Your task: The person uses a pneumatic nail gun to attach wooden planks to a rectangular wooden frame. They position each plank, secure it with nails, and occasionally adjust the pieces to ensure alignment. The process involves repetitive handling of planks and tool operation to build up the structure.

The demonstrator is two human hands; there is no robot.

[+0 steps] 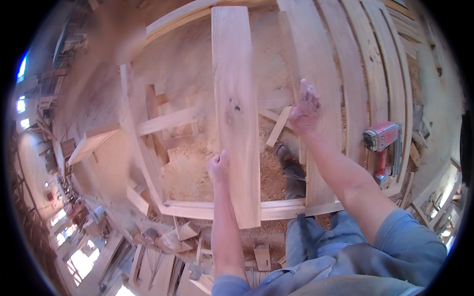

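A long pale wooden plank (232, 148) with a dark knot lies lengthwise across a wooden frame (192, 211), its near end jutting past the near rail. My left hand (217, 167) is closed at this plank's left edge, thumb along the side; its other fingers are partly hidden. My right hand (305, 109) rests on the left edge of a neighbouring board (323, 143), fingers stretched out and somewhat apart. Between the two boards is a gap, where a sandalled foot (284, 154) shows on the sawdust-covered ground.
More boards (358, 103) lie side by side to the right. On them sits a red and black nail gun (382, 137). Below the frame are a crosspiece (170, 121) and a loose offcut (279, 126). Wood scraps (182, 234) litter the near left floor; a small wooden panel (94, 145) stands farther left.
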